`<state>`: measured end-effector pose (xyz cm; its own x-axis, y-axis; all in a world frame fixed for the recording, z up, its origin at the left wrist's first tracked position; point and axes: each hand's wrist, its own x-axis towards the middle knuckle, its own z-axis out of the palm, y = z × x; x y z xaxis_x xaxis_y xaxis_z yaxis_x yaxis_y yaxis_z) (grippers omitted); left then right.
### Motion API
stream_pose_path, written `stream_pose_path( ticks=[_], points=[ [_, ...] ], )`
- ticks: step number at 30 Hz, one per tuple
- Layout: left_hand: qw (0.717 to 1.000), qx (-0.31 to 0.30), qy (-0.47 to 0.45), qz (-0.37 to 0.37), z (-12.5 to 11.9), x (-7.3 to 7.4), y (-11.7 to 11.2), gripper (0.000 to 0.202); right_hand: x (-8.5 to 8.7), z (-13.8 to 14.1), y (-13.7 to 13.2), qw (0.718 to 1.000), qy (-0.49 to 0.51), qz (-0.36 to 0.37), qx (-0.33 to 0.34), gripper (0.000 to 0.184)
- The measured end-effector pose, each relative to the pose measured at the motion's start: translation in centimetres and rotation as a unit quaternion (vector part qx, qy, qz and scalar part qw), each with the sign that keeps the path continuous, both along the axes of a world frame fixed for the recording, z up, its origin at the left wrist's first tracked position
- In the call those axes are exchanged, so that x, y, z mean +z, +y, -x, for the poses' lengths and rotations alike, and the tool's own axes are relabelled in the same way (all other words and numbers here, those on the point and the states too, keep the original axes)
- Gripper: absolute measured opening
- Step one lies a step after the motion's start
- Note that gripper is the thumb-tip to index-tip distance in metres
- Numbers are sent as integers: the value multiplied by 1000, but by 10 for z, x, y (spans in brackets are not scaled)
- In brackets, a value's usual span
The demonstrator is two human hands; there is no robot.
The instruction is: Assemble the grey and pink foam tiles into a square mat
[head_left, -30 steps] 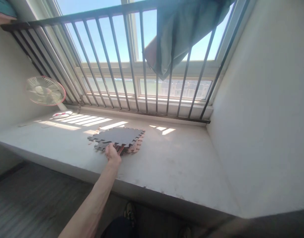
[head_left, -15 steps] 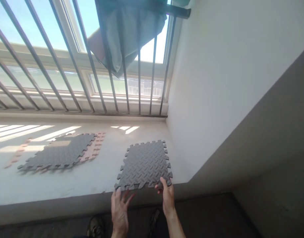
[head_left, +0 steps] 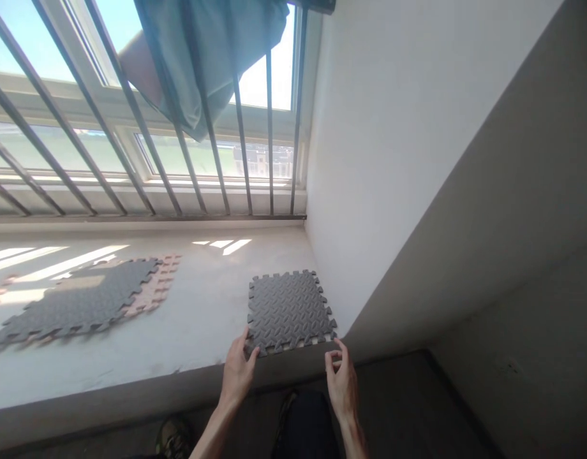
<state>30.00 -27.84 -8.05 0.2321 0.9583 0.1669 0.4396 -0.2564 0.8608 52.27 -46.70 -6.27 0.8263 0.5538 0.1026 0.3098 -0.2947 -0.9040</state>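
A grey interlocking foam mat tile [head_left: 289,309] with a raised tread pattern lies on the pale ledge, its near edge by the ledge's front edge. My left hand [head_left: 238,373] has its near left corner between thumb and fingers. Beside the near right corner is my right hand [head_left: 342,382], fingers loosely bent and apart, the index fingertip close to or touching the corner. Farther left, another grey foam tile [head_left: 90,299] rests over pinkish foam tiles [head_left: 152,287], whose toothed edges stick out.
Metal railing bars [head_left: 210,146] stand before the window, with a grey-green cloth [head_left: 198,64] hanging there. A white wall [head_left: 370,140] bounds the ledge [head_left: 198,325] on the right. Below are the dark floor [head_left: 393,408] and a shoe [head_left: 173,437].
The near tile has turned slightly and lies flatter, closer to the right wall. My left hand has taken its near left corner; my right hand has let go. The view has shifted right.
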Motion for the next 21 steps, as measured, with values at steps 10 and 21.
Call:
stream_pose_path(
  ticks=[10, 21],
  points=[
    [979, -37, 198, -33, -14, -4, 18, 67, 23, 9, 29, 963, -235, 41, 126, 33],
    [983, -63, 168, -25, -12, -4, 13, 71, -17, 7, 35, 913, -347, 145, 154, 62]
  ],
)
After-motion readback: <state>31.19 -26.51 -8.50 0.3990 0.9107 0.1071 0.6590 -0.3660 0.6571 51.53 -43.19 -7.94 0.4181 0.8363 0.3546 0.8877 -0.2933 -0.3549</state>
